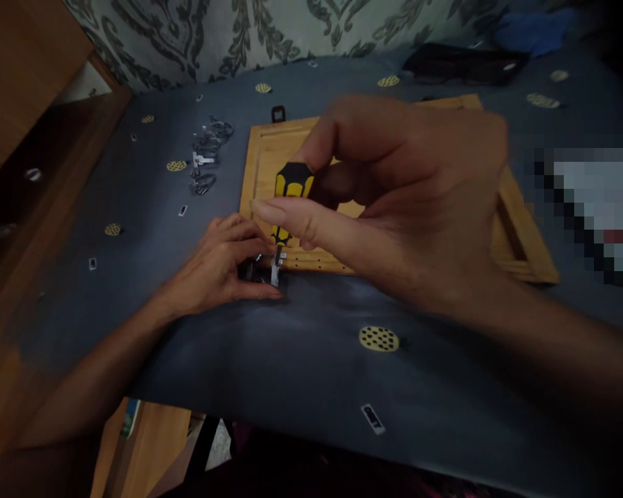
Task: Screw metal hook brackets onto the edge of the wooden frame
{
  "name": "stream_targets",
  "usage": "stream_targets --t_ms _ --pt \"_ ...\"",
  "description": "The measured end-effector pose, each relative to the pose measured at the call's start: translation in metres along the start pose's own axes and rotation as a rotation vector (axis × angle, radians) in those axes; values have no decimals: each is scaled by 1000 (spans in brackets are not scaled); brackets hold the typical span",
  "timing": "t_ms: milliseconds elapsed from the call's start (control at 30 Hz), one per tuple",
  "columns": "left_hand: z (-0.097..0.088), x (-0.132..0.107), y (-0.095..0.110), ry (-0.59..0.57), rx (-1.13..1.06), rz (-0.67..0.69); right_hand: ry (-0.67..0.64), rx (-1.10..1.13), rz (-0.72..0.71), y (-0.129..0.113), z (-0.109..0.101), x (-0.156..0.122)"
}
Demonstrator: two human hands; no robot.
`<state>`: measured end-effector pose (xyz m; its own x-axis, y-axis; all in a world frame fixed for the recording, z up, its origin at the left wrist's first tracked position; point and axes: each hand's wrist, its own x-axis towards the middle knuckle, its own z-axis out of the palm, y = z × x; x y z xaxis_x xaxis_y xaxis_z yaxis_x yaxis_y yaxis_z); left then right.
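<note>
A screwdriver with a yellow-and-black handle is held in the right hand, its handle pinched between thumb and curled fingers, with the palm held clear above the work. The tool is pointed downward, slightly tilted, and its shaft is brought to a metal hinge at the near left corner of a framed wooden panel, which is laid flat on a dark blue patterned tablecloth. The left hand is curved around the hinge, partly closed, with fingers placed on the far side and the thumb stretched along the near side; whether the hinge is firmly gripped or only steadied cannot be told. Small dark holes can be seen along the panel's near edge, beside the fitting. By judgement, a screw on the hinge is being turned, though the screw itself is hidden and the direction of turning cannot be read. For the next turn, the tip would need to be kept seated and in line with the screw, light downward pressure to be applied, and the hinge to be braced against twisting by the left hand. More metal hardware is gathered on the cloth beyond the left hand, well apart from the panel, and a dark pair of sunglasses is set behind it.
</note>
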<state>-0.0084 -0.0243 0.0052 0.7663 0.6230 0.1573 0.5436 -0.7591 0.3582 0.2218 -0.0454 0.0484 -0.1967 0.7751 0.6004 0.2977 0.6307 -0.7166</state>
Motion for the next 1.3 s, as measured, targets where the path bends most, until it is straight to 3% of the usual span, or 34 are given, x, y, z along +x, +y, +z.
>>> stream_targets --t_ms 167,300,467,600,833,1000,1200,1300 --pt "-1 0 0 -7 -8 -8 -14 6 -53 -1 0 1" --pt "-2 1 2 -38 -12 -54 -209 107 87 -8 -6 3" --pt "-3 1 5 -23 1 -28 -362 203 51 -10 -18 10" --pt "-5 1 6 -44 15 -57 -283 178 -26 0 -15 16" --pt "-3 -1 5 -12 -16 -49 -249 143 21 2 -8 10" --pt "-3 0 4 -48 -9 -76 -156 69 -176 6 -3 8" --pt "-7 3 7 -79 -48 -123 -56 -16 -261 7 1 9" --pt "-8 3 9 -75 -62 -119 -35 -142 -222 4 2 7"
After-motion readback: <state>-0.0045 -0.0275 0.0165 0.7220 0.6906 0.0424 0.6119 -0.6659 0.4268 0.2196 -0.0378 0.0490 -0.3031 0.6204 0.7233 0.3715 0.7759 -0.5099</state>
